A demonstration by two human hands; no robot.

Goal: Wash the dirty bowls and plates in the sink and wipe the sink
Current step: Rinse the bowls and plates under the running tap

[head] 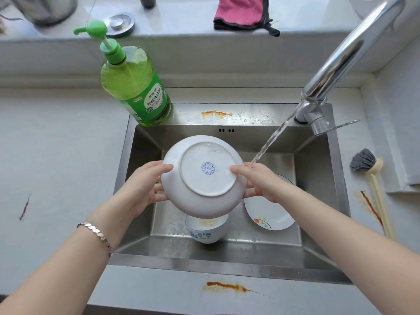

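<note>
White deep plate hung over the steel sink, tilted, its foot ring and blue stamp turned up at the camera and its hollow facing down; round, it had no long axis. Left hand gripped the left rim, thumb on the back and fingers curled beneath. Right hand gripped the right rim likewise, under the faucet's water stream
</note>
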